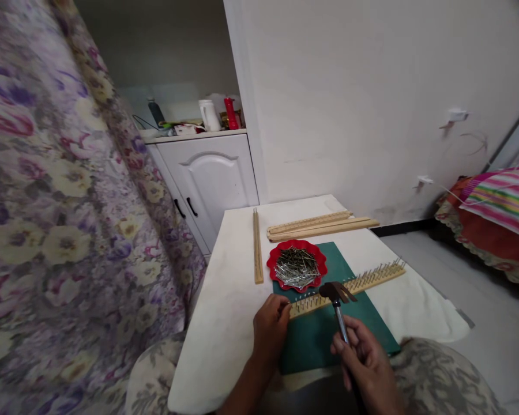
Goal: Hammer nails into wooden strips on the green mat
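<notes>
Patterned trouser legs (445, 374) show on either side at the bottom edge, with the table between them. Above that edge, the right hand (363, 351) is curled around the handle of a claw hammer (342, 324), fingers wrapped but not tightly balled. The hammer's dark head is raised in front of a wooden strip (372, 280) bristling with upright nails (some lean a little). Nearly closed, the left hand (270, 323) has thumb and fingertips pinched at the strip's left end; whether a loose nail is also between them, I cannot tell.

Under the strip lies a green mat (313, 346), and the strip runs slantwise over it, its right end reaching past the mat's edge. Just behind the strip sits a scalloped red bowl (272, 275), heaped with loose nails (297, 266), silver at the front and darker behind. All this rests on a white-covered table (220, 323).

Farther back, a slim pair of wooden pieces (258, 248) lies left of the bowl, and more strips (320, 227) lie along the far side. Beyond stand a floral curtain (69, 202), a white cabinet (214, 184) and a pale wall (350, 86).
</notes>
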The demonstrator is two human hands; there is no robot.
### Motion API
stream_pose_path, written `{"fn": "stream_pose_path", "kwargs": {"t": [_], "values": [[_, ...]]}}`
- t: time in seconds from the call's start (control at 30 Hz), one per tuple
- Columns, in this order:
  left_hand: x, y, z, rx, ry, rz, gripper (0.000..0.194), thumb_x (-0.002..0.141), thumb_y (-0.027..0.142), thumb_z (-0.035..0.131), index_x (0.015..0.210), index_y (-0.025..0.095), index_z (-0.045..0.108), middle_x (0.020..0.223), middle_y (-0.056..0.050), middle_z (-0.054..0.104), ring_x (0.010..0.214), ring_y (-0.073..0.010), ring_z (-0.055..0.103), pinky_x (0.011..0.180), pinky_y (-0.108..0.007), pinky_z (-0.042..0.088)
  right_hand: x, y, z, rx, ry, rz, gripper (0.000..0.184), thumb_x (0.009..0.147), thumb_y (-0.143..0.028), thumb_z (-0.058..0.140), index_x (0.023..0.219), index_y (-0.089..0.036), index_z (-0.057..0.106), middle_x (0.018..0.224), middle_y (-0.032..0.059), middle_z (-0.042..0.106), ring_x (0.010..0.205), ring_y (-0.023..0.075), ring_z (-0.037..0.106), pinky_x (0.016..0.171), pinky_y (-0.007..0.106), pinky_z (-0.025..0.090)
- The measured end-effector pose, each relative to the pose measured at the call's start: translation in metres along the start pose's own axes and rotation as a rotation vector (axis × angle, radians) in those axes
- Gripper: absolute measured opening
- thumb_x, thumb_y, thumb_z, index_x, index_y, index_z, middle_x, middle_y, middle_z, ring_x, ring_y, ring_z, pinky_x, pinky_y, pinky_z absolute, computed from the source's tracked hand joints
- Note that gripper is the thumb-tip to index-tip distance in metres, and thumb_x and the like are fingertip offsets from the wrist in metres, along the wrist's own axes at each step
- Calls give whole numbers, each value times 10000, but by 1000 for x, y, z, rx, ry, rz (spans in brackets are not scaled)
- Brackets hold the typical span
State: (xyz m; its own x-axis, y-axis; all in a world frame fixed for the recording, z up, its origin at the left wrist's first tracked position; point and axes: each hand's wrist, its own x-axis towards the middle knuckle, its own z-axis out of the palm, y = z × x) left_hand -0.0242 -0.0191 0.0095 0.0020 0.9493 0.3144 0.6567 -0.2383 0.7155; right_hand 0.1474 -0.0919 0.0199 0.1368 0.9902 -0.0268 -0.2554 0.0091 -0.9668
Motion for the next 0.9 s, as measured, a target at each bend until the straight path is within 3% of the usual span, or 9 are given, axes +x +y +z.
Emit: {"fn": "stream_pose_path", "kwargs": {"t": [0.1,0.37,0.57,0.9], "values": [[1,1,1,19,1,8,119,795,210,493,763,201,608,760,5,615,714,-133,571,661,-224,413,-2,1,1,-12,-47,5,388,775,-477,622,1055,-227,524,634,-55,583,283,34,365,274,149,284],[1,-4,5,-13,-11,-4,127,798,220,503,752,195,619,743,17,605,683,-115,549,641,-214,382,2,0,15,-103,-327,56,312,863,-458,503,1049,-207,491,677,-51,583,288,5,341,295,130,232],[-1,-7,6,-11,-5,-27,118,774,183,494,716,186,596,707,28,575,661,-108,523,614,-213,349,5,4,30,-146,-347,39,338,867,-476,480,1077,-211,471,674,-56,568,280,6,323,283,125,241],[-1,-11,8,-32,-18,-42,131,764,166,474,663,172,557,679,34,562,650,-98,516,606,-199,331,5,-1,33,-240,-377,22,317,883,-467,461,1079,-219,463,679,-52,559,312,20,346,297,138,286]]}}
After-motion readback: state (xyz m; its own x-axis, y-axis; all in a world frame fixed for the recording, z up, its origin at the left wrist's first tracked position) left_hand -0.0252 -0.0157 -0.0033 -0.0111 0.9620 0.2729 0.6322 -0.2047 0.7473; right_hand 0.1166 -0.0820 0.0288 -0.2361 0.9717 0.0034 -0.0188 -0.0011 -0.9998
